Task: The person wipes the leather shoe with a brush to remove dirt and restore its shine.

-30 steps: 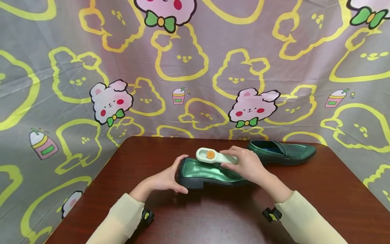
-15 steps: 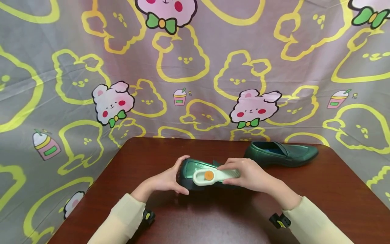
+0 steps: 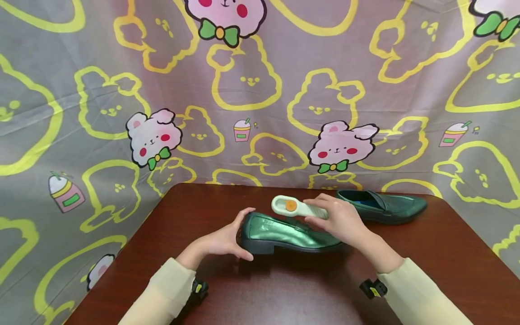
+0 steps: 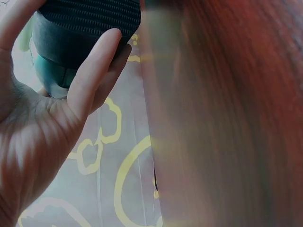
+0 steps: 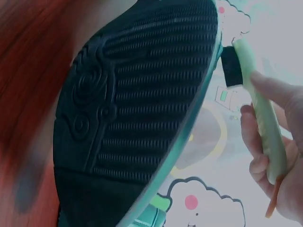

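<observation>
One green shoe (image 3: pixel 290 235), gripped by left hand (image 3: pixel 223 238), extends toward right hand (image 3: pixel 336 219).

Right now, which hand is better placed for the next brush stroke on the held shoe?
Right hand, I'd say: it grips the brush, whose dark bristles sit close to the shoe. The left hand is busy holding that shoe by its heel.

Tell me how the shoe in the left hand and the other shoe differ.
The held shoe is gripped at the heel by the left hand; the other shoe rests on the table. The held shoe looks glossy, the other shoe darker and duller. In the head view, the held shoe mainly shows its side, the other shoe its opening with blue inside. Both are green, toe ends to the right there.
</observation>
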The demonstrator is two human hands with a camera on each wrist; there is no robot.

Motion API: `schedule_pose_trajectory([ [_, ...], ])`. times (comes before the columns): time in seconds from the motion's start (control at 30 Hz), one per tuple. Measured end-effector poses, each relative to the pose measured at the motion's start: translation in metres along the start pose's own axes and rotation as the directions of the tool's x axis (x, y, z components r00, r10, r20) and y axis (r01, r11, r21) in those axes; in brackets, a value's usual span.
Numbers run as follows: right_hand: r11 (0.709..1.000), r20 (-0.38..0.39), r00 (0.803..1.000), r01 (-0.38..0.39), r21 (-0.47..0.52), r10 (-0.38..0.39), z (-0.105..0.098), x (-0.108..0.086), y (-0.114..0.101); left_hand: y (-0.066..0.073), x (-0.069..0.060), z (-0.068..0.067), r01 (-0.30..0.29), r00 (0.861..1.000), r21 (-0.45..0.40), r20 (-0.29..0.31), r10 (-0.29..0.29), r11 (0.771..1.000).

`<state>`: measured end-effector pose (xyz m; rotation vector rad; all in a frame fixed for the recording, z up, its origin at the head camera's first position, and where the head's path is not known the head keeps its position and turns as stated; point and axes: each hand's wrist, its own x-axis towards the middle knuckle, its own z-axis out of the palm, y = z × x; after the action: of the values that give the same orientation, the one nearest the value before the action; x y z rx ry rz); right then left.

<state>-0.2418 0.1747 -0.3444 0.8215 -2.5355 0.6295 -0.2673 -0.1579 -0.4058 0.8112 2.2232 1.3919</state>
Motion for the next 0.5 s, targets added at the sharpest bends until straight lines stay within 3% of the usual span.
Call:
schedule_pose_trajectory([
  [0.1, 1.0, -0.011, 1.0, 0.003, 0.007, -0.003, -0.002, -0.002, 0.002, 0.0, 0.0, 0.001, 0.005, 1.0, 0.006, -0.003, -0.005, 1.0],
  [0.27, 0.993, 0.066, 0.995, 0.071, 0.093, -0.078, -0.003, -0.006, -0.001, 0.001, 0.0, 0.001, 0.014, 1.0, 0.011, -0.011, -0.014, 1.0],
  [0.5, 0.972, 0.196, 0.963, 0.147, 0.184, -0.183, -0.001, -0.008, -0.009, 0.002, 0.002, 0.001, 0.002, 1.0, 0.005, -0.011, -0.002, 1.0],
])
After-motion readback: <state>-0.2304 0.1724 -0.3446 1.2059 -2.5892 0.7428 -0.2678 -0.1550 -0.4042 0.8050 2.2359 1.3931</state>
